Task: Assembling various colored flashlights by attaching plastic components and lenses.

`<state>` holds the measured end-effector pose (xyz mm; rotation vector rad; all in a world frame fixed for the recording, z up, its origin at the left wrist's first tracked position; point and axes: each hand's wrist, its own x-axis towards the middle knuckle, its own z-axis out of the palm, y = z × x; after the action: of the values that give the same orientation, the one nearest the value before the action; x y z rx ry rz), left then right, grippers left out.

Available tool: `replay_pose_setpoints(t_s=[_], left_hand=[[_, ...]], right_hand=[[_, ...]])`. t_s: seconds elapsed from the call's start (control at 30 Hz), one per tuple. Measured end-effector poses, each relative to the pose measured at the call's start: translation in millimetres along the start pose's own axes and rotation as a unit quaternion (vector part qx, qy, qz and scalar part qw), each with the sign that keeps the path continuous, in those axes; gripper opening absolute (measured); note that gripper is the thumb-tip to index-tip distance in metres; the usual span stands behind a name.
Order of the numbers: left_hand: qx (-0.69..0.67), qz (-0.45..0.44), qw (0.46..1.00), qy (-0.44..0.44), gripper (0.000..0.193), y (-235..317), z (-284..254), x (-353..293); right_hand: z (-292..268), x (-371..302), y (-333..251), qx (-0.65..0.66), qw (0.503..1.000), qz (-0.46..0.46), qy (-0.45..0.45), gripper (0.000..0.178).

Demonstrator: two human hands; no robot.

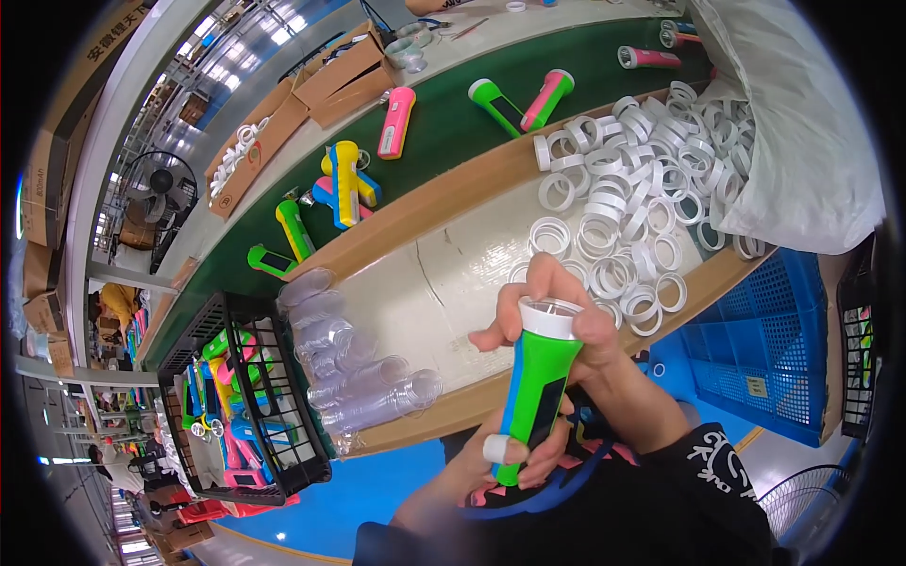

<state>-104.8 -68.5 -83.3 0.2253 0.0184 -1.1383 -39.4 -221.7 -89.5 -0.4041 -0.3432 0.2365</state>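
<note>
A green flashlight (547,373) with a blue side strip and a dark panel stands nearly upright before me, head up. My left hand (543,458) is wrapped round the lower end of its body; a white band covers part of the thumb. Around the head sits a white ring (551,317). My right hand (590,344) grips this ring, fingers curled over its far side and near edge. Just beyond my right hand lies a heap of loose white rings (613,222) in a long cardboard tray (415,203).
Stacks of clear discs (349,363) fill the tray's left end. A black basket (250,406) of colourful flashlights stands at the left. More flashlights, such as a pink one (396,123), lie on the green belt (434,123) behind. A white bag (802,141) overhangs the tray's right end, above a blue crate (755,340).
</note>
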Motion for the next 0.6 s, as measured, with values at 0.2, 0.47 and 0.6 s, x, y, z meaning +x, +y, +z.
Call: replay_pose_setpoints(t_s=[0.2,0.47,0.6], left_hand=[[0.812,0.188,0.477,0.280,0.057,43.2,-39.1,19.0],[0.783,0.202,0.521,0.273,0.060,47.0,-29.4,16.0],[0.918,0.193,0.277,0.210,0.069,56.5,-20.6,2.1]], right_hand=[[-8.8,-5.4,-3.2,-0.349,0.911,-0.022,0.218,0.036],[-23.1,3.2,-22.4,-0.350,0.924,0.059,0.145,0.037],[1.0,9.3,-38.6,-0.578,0.814,0.044,0.022,0.034]])
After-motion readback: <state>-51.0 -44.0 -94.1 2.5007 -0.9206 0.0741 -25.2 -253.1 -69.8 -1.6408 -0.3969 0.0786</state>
